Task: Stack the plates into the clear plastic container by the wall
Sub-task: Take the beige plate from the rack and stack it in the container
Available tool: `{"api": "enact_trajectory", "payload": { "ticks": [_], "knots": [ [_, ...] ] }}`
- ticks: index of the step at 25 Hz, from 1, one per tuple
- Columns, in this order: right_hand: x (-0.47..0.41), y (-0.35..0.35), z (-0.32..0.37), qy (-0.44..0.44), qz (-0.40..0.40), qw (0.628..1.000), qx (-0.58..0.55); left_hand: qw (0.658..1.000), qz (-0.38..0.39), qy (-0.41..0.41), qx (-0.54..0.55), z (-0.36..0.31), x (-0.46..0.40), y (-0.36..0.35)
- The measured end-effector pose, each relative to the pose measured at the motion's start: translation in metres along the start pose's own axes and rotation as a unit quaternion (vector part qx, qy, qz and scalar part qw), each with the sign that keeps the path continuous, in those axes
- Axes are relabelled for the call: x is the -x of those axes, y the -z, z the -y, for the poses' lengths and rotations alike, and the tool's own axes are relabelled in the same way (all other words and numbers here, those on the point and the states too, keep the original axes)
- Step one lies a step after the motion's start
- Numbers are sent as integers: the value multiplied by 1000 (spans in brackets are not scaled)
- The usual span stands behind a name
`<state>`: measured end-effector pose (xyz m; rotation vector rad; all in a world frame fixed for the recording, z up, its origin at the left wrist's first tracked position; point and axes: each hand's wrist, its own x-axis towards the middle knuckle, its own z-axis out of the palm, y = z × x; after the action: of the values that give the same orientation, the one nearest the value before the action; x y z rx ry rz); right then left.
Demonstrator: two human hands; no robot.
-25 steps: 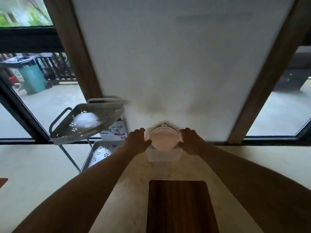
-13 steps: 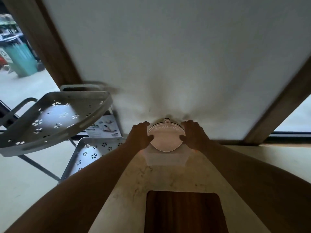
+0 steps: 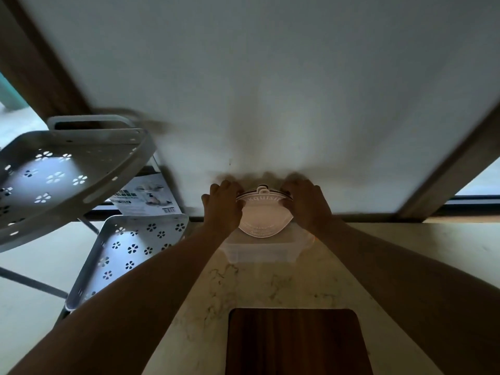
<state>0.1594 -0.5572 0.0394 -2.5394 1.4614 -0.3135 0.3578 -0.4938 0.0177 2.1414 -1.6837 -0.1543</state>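
A pale pink round plate stack (image 3: pixel 261 216) with lettering on its rim is held tilted over the clear plastic container (image 3: pixel 261 253), which sits on the marble counter against the white wall. My left hand (image 3: pixel 223 205) grips the left edge of the plates. My right hand (image 3: pixel 307 204) grips their right edge. The lower part of the plates dips below the container's rim; how many plates there are I cannot tell.
A dark wooden cutting board (image 3: pixel 295 342) lies on the counter (image 3: pixel 270 288) nearer to me. A white two-tier perforated metal rack (image 3: pixel 62 174) stands to the left, with a printed card (image 3: pixel 146 197) behind it. Wooden frames flank the wall.
The view has moved closer to the wall and lower. Both hands have carried the plates slightly down and forward into the container's mouth.
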Motion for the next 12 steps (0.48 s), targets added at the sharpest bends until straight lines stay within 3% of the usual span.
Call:
{"api": "enact_trajectory", "payload": {
  "ticks": [7,12],
  "knots": [
    [12,22,5,72,5,997,-16,996,9,-47,75,-1,6,22],
    [17,23,5,74,0,997,-9,994,10,-73,86,1,10,29]
  ]
}}
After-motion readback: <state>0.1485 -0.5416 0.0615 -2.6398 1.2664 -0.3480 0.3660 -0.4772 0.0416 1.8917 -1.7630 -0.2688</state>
